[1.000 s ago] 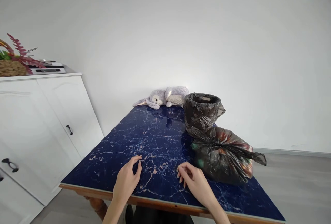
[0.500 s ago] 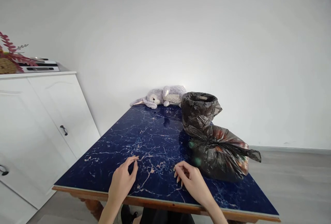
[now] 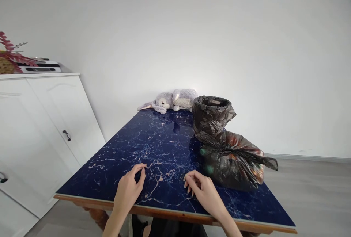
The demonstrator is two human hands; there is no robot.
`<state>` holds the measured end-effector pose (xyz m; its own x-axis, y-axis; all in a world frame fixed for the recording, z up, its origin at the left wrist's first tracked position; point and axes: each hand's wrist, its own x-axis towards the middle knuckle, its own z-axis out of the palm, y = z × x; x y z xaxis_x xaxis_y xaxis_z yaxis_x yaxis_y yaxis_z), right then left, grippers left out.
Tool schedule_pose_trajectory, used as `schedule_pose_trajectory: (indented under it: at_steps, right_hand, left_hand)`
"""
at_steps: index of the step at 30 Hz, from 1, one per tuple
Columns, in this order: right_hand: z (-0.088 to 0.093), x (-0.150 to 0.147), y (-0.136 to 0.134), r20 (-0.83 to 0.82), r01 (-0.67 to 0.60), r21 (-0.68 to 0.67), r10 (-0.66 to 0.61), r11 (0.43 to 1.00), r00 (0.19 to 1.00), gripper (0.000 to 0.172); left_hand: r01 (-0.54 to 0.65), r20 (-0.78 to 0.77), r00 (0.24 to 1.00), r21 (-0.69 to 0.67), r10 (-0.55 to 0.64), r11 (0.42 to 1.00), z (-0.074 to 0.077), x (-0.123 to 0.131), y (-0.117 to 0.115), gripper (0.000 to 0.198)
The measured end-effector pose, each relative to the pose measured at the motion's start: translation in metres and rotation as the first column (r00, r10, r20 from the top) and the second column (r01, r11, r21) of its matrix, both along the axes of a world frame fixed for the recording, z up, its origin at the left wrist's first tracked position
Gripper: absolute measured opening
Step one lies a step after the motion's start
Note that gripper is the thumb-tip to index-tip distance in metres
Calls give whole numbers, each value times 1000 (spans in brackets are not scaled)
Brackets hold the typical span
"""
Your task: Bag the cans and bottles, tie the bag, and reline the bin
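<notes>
My left hand (image 3: 127,187) rests near the table's front edge, fingers loosely bent and a gap between thumb and forefinger, nothing in it. To its right, my right hand (image 3: 202,190) lies on the dark blue marble-patterned tabletop (image 3: 161,149), fingers relaxed and apart, also without anything. Just beyond the right hand sits a tied black plastic bag (image 3: 233,165), full, with red and green contents showing dimly through. Behind that bag stands a bin lined with a black plastic bag (image 3: 210,118), its mouth uppermost; its inside is mostly hidden.
A grey plush rabbit (image 3: 170,101) lies on its side at the table's far edge, by the white wall. On the left stands a white cabinet (image 3: 55,109) with a woven basket (image 3: 6,65), reddish artificial leaves and a white-and-black device (image 3: 41,68) on top.
Both hands stay in nearly the same pose on the table. The view has shifted very slightly; the bags and plush rabbit have not moved.
</notes>
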<state>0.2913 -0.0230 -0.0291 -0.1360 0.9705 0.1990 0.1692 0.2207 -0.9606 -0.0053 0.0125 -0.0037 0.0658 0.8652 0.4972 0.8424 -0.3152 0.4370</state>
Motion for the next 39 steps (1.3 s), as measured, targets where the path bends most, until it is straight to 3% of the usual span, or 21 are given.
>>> schedule_pose_trajectory:
  at_steps: [6,10,13,16,19,24,32,35,39]
  right_hand:
    - [7,7,-14,-4,20,9,-20,1000,1000,49]
    - [27,29,-31,75,181,105,-189,978,979,39]
    - [46,51,-40,87,368,231,-396,900,914,34]
    - [57,68,-43,98,551,320,-606,771,790,35]
    - [59,76,-41,178,615,330,-687,716,705,39]
    - [50,71,-37,247,552,292,-619,781,745,43]
    - [30,51,-36,295,381,134,-404,915,866,47]
    - [29,45,-36,276,384,133,-406,914,871,44]
    - [38,41,-35,280,448,220,-496,867,822,43]
  left_hand:
    - [9,-1,1000,12,-9,1000,-1,0,1,34]
    - [10,8,1000,28,-10,1000,0,0,2,32]
    - [11,13,1000,23,-12,1000,2,1,2,31]
    - [9,10,1000,31,-10,999,3,2,2,31]
    - [9,10,1000,38,-9,999,3,2,2,31]
    - [11,9,1000,28,-11,1000,2,1,3,32]
    - [9,0,1000,18,-9,1000,-4,-3,6,35]
    - [5,0,1000,3,-5,1000,-5,-4,6,36]
    - [1,-9,1000,19,-1,1000,-6,-4,7,34]
